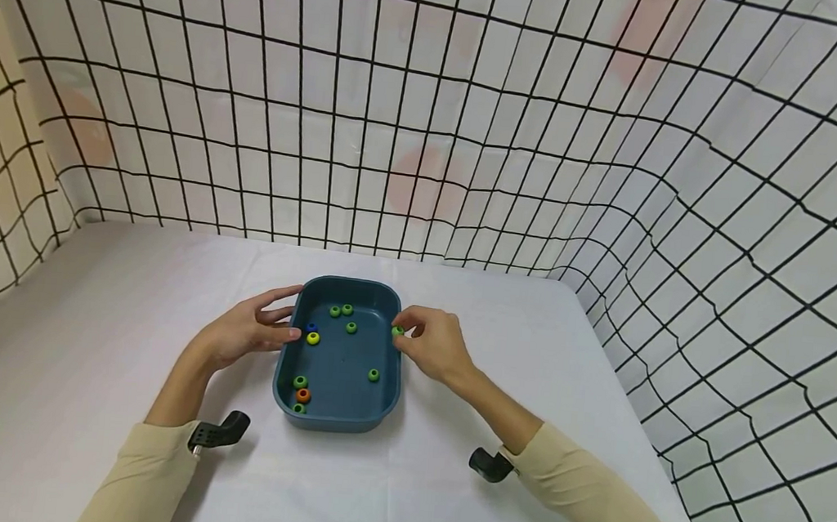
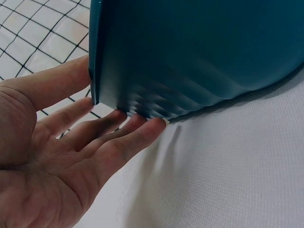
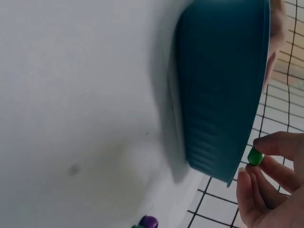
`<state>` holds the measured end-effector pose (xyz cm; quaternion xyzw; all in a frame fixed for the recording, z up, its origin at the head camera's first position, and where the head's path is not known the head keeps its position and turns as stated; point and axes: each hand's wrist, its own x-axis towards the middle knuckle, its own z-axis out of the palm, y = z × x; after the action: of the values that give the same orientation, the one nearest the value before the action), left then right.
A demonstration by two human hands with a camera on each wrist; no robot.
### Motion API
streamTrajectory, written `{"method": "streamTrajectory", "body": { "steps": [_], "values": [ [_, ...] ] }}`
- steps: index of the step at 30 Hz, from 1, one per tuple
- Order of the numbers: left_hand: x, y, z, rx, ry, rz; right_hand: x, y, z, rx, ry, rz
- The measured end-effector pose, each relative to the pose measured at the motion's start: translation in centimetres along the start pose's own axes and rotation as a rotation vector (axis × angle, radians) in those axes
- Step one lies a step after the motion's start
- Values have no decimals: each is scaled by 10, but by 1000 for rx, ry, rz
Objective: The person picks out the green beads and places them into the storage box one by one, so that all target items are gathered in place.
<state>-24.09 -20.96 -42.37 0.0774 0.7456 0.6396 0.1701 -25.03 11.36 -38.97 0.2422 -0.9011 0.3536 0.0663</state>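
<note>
A blue-green tray stands on the white cloth with several beads in it. Most are green, such as the green bead; a yellow bead, a blue bead and an orange bead lie along its left side. My left hand holds the tray's left edge, thumb at the rim, fingertips against the outer wall low down. Over the right rim, my right hand pinches another green bead between thumb and fingers.
In the right wrist view, a purple bead lies on the cloth beside a partly cropped green one. Black grid netting over white sheeting encloses the table at the back and sides. Each sleeve carries a black wrist mount.
</note>
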Motion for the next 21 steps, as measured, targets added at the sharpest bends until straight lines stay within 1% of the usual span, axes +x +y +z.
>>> {"method": "streamTrajectory", "body": {
  "steps": [8,12,21],
  "values": [
    [1,-1,-1,0,-4,7,0,-6,8,8,-55,-4],
    [1,-1,-1,-4,-8,10,-1,-7,8,6,-62,-7],
    [1,-1,-1,17,-1,7,-2,-7,7,-3,-75,-1]
  ]
}}
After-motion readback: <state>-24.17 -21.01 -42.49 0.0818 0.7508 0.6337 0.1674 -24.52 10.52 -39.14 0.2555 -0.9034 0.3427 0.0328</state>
